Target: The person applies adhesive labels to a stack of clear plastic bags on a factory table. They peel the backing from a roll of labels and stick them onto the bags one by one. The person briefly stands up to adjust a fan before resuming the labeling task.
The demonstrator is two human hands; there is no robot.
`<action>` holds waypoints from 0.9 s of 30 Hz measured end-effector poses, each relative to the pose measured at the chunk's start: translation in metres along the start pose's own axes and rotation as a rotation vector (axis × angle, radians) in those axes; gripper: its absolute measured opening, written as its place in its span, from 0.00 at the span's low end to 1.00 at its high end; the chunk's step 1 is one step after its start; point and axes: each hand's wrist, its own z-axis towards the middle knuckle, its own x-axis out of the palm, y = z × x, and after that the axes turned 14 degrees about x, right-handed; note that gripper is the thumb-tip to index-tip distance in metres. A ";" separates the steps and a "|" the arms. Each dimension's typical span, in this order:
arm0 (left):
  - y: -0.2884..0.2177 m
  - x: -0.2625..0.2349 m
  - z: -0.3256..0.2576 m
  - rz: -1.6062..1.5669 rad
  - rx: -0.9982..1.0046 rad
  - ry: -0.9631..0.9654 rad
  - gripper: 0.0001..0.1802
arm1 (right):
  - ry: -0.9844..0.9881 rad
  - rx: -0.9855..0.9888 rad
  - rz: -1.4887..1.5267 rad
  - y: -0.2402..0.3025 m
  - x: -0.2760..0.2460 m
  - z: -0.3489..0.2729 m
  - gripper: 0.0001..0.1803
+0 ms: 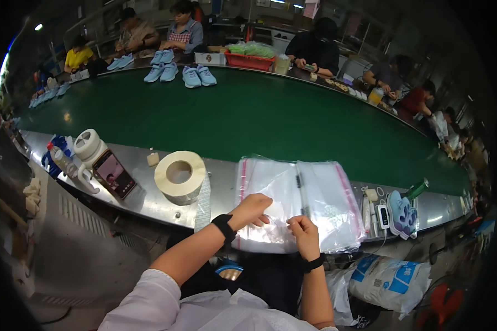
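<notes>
Both hands are over a stack of clear plastic bags [337, 193] with pink edge strips, lying on the metal edge of the bench. My left hand [251, 211] is above the left part of the stack, its fingers curled in; whatever they hold, if anything, does not show. Close to its right, my right hand [305, 233] is pinched at thumb and finger near the stack's front edge. Anything in that pinch is too small to make out. A black band circles each wrist. To the left stands a big roll of pale labels [180, 177], its loose strip [203, 204] hanging toward me.
A phone [114, 174] leans on a white bottle [90, 146] at left. On the right lie a small white device [382, 216] and a blue-purple shoe [403, 215]. Beyond is a green conveyor belt [248, 116] with pale blue shoes [161, 71]; several people work across it.
</notes>
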 end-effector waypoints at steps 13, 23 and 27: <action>0.056 0.004 0.018 -0.815 -0.079 0.007 0.14 | -0.014 0.165 0.383 -0.001 0.008 0.006 0.07; 0.053 0.031 0.041 -0.722 -0.174 0.224 0.24 | 0.101 -0.256 -0.002 0.023 0.010 -0.019 0.19; 0.036 0.001 -0.009 -0.808 -0.273 0.192 0.36 | 0.038 -0.564 -0.575 0.026 0.017 -0.044 0.32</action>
